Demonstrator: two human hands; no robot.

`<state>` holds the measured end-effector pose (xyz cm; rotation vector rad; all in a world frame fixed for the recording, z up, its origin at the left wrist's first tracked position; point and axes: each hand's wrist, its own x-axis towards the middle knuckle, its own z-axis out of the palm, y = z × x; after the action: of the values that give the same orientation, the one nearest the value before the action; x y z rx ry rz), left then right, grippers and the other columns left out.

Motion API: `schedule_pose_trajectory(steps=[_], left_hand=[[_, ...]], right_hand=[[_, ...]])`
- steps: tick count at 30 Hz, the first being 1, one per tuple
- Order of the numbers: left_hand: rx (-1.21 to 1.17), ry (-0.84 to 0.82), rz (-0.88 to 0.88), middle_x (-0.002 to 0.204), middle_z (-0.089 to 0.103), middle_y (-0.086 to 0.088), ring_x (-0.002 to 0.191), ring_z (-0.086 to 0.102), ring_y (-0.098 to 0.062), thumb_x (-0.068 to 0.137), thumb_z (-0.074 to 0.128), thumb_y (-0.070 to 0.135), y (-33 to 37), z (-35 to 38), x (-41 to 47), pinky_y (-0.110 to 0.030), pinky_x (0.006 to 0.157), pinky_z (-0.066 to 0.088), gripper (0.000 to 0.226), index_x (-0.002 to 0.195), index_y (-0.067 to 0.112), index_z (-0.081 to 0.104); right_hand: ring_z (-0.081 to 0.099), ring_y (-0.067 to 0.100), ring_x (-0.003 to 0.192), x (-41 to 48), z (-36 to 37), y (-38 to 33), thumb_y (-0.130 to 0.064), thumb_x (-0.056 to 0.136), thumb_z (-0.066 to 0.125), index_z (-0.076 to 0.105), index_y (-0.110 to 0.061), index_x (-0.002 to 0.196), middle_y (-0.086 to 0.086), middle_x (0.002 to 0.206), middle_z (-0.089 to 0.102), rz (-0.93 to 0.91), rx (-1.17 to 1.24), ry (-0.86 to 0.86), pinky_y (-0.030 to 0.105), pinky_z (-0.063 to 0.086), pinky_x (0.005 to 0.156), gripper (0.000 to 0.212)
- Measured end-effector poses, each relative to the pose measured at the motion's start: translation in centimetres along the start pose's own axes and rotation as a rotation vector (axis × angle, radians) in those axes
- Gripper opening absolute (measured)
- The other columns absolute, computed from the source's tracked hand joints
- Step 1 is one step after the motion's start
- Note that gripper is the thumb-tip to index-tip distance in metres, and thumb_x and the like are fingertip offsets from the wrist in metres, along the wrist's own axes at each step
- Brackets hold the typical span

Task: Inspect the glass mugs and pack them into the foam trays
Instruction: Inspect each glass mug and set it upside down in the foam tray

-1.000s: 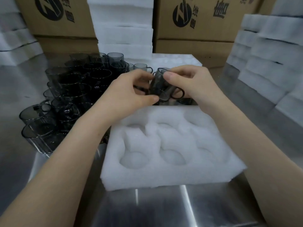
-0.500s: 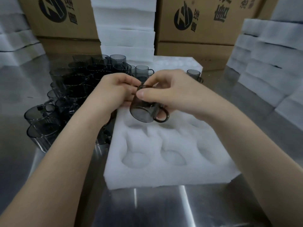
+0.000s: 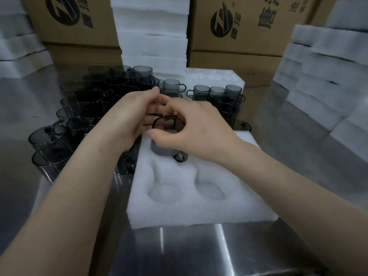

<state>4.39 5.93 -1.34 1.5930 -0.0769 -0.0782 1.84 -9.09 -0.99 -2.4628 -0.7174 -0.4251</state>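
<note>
A smoky grey glass mug (image 3: 166,149) stands upright in the far left pocket of the white foam tray (image 3: 191,214), its handle toward me. My right hand (image 3: 196,132) grips its rim and wall from above, thumb on the near side. My left hand (image 3: 131,116) lies just left of the mug, fingers stretched to its far rim. Two near pockets of the tray show no mug in them. Several more grey mugs (image 3: 95,104) crowd the steel table to the left, and a smaller group of mugs (image 3: 221,96) stands behind the tray.
Stacks of white foam trays rise behind (image 3: 152,34), at the right (image 3: 326,72) and at the far left (image 3: 18,52). Cardboard boxes (image 3: 239,26) line the back. The steel table (image 3: 199,253) runs toward me in front of the tray.
Both hands brought the mug down from mid-air, turned it upright and lowered it into the tray's far left pocket. The view shifted, showing more mugs behind the tray.
</note>
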Motion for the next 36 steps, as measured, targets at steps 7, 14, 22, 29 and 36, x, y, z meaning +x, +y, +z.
schedule_pose_trajectory(steps=[7,14,22,29,36], left_hand=[[0.041,0.041,-0.013,0.095,0.073,-0.010,0.089,0.066,-0.021,0.102,0.043,0.037,-0.3,0.0,0.3,-0.035,0.086,0.053,0.039,0.086,0.020,0.075],[0.040,0.041,-0.036,0.088,0.076,-0.002,0.075,0.068,-0.015,0.102,0.040,0.038,-0.2,0.1,0.4,-0.025,0.066,0.051,0.038,0.094,0.017,0.071],[0.053,0.070,-0.017,0.091,0.077,-0.004,0.085,0.072,-0.017,0.102,0.042,0.032,-0.4,0.4,0.5,-0.027,0.078,0.052,0.034,0.094,0.016,0.070],[0.106,0.111,0.052,0.087,0.076,-0.002,0.083,0.070,-0.019,0.100,0.047,0.023,-0.5,0.9,0.4,-0.026,0.073,0.053,0.026,0.091,0.017,0.070],[0.436,-0.008,0.143,0.086,0.075,0.003,0.082,0.068,-0.011,0.090,0.065,0.030,-1.4,1.7,0.0,-0.023,0.077,0.052,0.013,0.087,0.020,0.073]], right_hand=[[0.042,0.016,0.091,-0.5,1.0,-0.5,-0.057,0.089,0.048,0.036,-0.025,0.095,-0.010,0.092,0.040,-0.074,-0.155,-0.163,0.035,0.036,0.070,0.035],[0.033,0.022,0.114,-1.2,1.4,-0.3,-0.055,0.098,0.024,0.045,-0.019,0.131,0.004,0.143,0.037,-0.053,-0.351,-0.270,0.036,0.022,0.088,0.053],[0.023,0.025,0.133,-0.6,2.1,0.5,-0.060,0.098,0.013,0.007,-0.030,0.155,0.007,0.152,0.025,-0.004,-0.413,-0.525,0.045,0.017,0.099,0.065],[0.045,0.027,0.121,0.0,-0.3,0.6,-0.046,0.103,0.025,0.060,-0.042,0.110,0.001,0.123,0.057,0.064,-0.117,-0.409,0.049,0.031,0.104,0.036],[0.055,0.023,0.096,1.5,-6.7,8.6,-0.054,0.082,0.067,0.056,-0.011,0.113,0.004,0.106,0.060,0.644,-0.281,-0.176,0.032,0.039,0.066,0.054]])
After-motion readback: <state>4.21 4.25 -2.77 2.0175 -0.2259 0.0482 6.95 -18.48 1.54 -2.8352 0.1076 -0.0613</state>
